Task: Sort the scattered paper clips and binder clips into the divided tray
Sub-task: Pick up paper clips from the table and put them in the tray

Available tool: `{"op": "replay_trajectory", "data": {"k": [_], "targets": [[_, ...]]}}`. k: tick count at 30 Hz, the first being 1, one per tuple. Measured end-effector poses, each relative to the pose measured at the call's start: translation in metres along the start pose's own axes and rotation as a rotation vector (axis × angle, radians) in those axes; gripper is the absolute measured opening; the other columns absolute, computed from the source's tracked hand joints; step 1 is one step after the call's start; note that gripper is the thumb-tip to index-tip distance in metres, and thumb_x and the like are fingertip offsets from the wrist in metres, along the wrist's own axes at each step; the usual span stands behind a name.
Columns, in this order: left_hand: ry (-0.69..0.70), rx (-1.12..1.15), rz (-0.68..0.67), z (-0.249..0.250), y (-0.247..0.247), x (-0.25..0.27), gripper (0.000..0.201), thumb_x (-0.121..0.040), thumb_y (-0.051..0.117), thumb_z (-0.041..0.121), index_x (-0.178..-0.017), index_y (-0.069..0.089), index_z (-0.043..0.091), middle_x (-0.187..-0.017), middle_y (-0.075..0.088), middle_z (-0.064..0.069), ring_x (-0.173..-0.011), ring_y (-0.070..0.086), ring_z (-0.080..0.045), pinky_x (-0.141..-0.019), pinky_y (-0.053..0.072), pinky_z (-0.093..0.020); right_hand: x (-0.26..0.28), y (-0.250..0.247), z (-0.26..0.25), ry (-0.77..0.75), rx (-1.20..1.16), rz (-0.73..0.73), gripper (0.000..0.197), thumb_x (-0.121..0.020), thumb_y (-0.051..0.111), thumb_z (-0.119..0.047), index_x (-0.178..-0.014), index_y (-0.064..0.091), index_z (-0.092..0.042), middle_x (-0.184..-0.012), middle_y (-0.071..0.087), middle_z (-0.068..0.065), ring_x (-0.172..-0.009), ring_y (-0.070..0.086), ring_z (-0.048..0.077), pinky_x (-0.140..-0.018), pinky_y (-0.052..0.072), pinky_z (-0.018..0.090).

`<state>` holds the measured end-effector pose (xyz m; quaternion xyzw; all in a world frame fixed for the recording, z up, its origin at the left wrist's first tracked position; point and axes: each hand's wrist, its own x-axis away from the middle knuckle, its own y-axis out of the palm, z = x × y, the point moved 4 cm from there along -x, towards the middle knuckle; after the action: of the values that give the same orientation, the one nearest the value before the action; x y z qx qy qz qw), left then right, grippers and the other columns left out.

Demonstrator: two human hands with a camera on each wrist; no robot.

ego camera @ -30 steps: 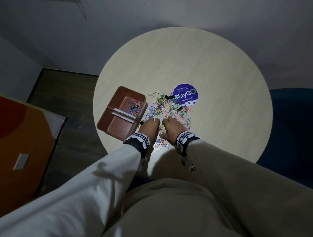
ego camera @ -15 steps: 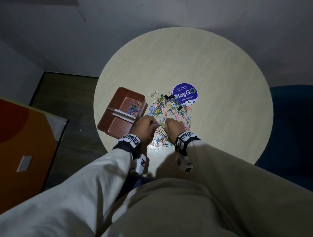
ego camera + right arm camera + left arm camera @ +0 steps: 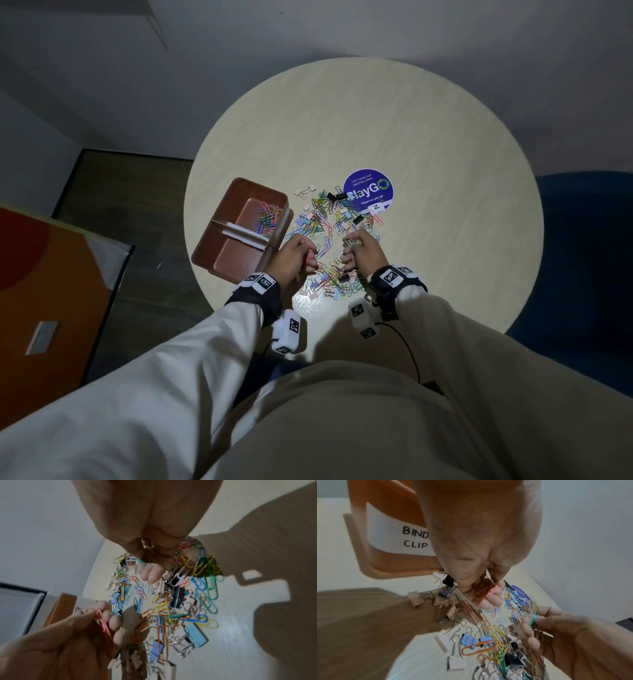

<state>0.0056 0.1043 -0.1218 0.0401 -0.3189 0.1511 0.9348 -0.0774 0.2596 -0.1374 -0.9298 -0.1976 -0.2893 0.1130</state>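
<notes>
A heap of coloured paper clips and binder clips (image 3: 329, 236) lies on the round table, beside a brown divided tray (image 3: 219, 260). The tray's far compartment holds several paper clips (image 3: 267, 219); the near one shows none. My left hand (image 3: 294, 255) hovers above the heap's left side, fingers curled round pink and orange paper clips (image 3: 485, 591). My right hand (image 3: 361, 248) hovers above the right side, gripping a bunch of paper clips (image 3: 150, 556), green and yellow among them. A label (image 3: 412, 538) on the tray wall reads "BIND CLIP".
A round purple sticker (image 3: 368, 192) lies on the table (image 3: 428, 144) past the heap. The tray overhangs the table's left edge. A dark blue seat (image 3: 589, 260) stands at the right, an orange panel (image 3: 41, 291) at the left. Camera pods hang from both wrists.
Both hands were pressed low into the near part of the heap; they have since curled round paper clips and lifted off the table, drawing slightly apart.
</notes>
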Motion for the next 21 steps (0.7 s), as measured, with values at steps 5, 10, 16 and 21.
{"op": "replay_trajectory", "data": {"k": [5, 10, 16, 21], "targets": [[-0.044, 0.001, 0.036, 0.000, -0.003, 0.000, 0.022, -0.099, 0.038, 0.025, -0.082, 0.045, 0.013, -0.057, 0.042, -0.002, -0.040, 0.037, -0.015, -0.040, 0.028, -0.026, 0.001, 0.001, -0.001, 0.147, -0.166, -0.064, 0.010, -0.089, 0.039, -0.003, -0.086, 0.047, -0.008, -0.070, 0.044, 0.010, -0.053, 0.047, 0.022, -0.047, 0.049, 0.026], [0.166, -0.629, 0.009, -0.002, -0.004, -0.011, 0.027, -0.101, 0.046, 0.039, -0.086, 0.043, 0.017, -0.071, 0.055, -0.004, -0.056, 0.051, -0.021, -0.059, 0.045, -0.039, -0.007, 0.006, -0.001, -0.124, 0.408, -0.008, 0.038, -0.094, 0.053, -0.045, -0.075, 0.043, -0.014, -0.067, 0.047, 0.009, -0.054, 0.047, 0.022, -0.056, 0.036, 0.029], [0.301, -1.080, -0.041, -0.001, 0.002, -0.011, 0.021, -0.100, 0.047, 0.024, -0.119, 0.041, 0.017, -0.103, 0.053, -0.010, -0.073, 0.058, -0.031, -0.064, 0.048, -0.038, -0.015, 0.012, -0.009, -0.166, 0.628, -0.051, 0.021, -0.098, 0.039, -0.020, -0.087, 0.057, -0.012, -0.089, 0.067, 0.010, -0.081, 0.061, 0.029, -0.071, 0.045, 0.036], [0.311, -1.250, -0.139, -0.004, 0.004, -0.020, 0.062, -0.087, 0.073, 0.032, -0.131, 0.031, 0.023, -0.114, 0.039, -0.009, -0.070, 0.057, -0.028, -0.063, 0.048, -0.037, -0.013, 0.009, -0.014, -0.186, 0.827, -0.051, 0.023, -0.099, 0.043, -0.038, -0.092, 0.046, -0.016, -0.081, 0.062, 0.009, -0.073, 0.057, 0.032, -0.065, 0.045, 0.038]]}}
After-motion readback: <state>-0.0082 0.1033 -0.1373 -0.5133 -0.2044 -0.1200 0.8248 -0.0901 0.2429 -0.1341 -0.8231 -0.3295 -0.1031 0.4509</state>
